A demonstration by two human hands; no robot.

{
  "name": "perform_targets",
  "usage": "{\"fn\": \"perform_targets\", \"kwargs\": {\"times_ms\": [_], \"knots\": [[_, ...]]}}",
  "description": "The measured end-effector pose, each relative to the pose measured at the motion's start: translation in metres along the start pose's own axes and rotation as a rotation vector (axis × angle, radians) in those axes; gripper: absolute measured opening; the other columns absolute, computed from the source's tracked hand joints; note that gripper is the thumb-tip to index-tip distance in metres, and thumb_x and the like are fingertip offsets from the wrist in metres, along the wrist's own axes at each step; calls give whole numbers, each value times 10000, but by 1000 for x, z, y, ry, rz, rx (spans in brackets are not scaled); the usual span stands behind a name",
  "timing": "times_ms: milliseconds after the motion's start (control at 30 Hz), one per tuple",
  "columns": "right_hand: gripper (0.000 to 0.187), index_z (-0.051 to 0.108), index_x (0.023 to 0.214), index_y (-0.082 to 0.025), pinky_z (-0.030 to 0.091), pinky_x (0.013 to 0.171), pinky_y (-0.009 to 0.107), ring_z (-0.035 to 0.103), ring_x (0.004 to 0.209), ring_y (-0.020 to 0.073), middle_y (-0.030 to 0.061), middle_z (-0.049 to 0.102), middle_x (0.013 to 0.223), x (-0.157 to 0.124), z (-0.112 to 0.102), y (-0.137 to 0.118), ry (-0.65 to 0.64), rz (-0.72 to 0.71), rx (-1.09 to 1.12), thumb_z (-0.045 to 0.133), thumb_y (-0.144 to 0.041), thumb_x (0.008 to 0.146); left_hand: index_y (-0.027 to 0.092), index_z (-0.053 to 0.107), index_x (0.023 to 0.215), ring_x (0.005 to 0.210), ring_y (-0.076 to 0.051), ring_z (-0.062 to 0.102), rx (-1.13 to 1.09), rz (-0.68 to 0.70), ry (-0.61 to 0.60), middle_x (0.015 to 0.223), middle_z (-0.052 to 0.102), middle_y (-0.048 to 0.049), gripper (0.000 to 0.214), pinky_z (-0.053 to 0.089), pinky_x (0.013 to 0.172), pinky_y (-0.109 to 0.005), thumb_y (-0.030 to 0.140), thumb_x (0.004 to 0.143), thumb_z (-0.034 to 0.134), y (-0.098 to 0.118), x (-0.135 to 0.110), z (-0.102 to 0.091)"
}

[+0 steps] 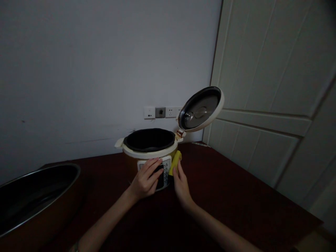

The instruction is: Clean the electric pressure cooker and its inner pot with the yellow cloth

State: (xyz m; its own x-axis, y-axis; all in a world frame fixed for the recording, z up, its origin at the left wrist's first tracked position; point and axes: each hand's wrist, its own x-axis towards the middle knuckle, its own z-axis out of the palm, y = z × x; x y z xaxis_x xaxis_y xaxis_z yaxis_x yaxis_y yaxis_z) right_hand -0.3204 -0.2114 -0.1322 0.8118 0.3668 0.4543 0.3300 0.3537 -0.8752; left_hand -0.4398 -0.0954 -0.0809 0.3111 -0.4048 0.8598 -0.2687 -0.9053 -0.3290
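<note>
An electric cooker [128,161] with a cream rim stands on the table, its round lid [201,111] tilted up on a hinge at the right. Inside it sits a dark inner pot [149,140]. My left hand [147,180] rests on the front control panel [166,171], fingers stretched across it and holding nothing. In my right hand [181,183] is a yellow sponge [175,162], pressed against the cooker's side just right of the panel. The sponge's lower end looks dark.
At the left front is a large dark pan [39,196] with a metal rim, partly out of view. Wall sockets [170,112] are behind the cooker. A pale panelled door [262,98] stands along the right of the dark red table [225,196].
</note>
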Motion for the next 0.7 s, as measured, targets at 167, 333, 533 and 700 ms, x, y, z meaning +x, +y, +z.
{"fn": "perform_targets", "kwargs": {"times_ms": [167, 333, 533, 700], "knots": [[678, 397, 1393, -190, 211, 1123, 391, 315, 1351, 208, 41, 340, 1461, 43, 0, -14, -2, -37, 75, 503, -522, 812, 133, 581, 1133, 1258, -304, 433, 7, -9, -16, 1294, 540, -179, 426, 479, 938, -523, 15, 745, 451, 0, -1, 0], [676, 409, 1384, -230, 291, 1079, 443, 399, 1303, 224, 40, 456, 1388, 41, -16, 31, -48, 127, 54, 474, -565, 800, 95, 593, 1095, 1264, -318, 419, 2, 14, 0, 1277, 540, -213, 393, 467, 945, -528, 6, 738, 456, -2, -3, 3], [668, 344, 1419, -223, 141, 1145, 381, 204, 1393, 183, 16, 254, 1498, -15, -1, 0, -27, 15, -36, 479, -524, 839, 115, 603, 1089, 1261, -303, 426, 16, 0, -1, 1285, 542, -189, 391, 467, 957, -505, 10, 738, 464, -1, -3, 2], [666, 382, 1403, -196, 143, 1146, 354, 211, 1392, 188, 18, 263, 1496, 18, 8, -31, -4, -82, 36, 497, -512, 828, 103, 600, 1092, 1272, -311, 412, 4, 1, -19, 1295, 533, -199, 404, 459, 960, -516, -1, 725, 468, 0, -1, 0]]}}
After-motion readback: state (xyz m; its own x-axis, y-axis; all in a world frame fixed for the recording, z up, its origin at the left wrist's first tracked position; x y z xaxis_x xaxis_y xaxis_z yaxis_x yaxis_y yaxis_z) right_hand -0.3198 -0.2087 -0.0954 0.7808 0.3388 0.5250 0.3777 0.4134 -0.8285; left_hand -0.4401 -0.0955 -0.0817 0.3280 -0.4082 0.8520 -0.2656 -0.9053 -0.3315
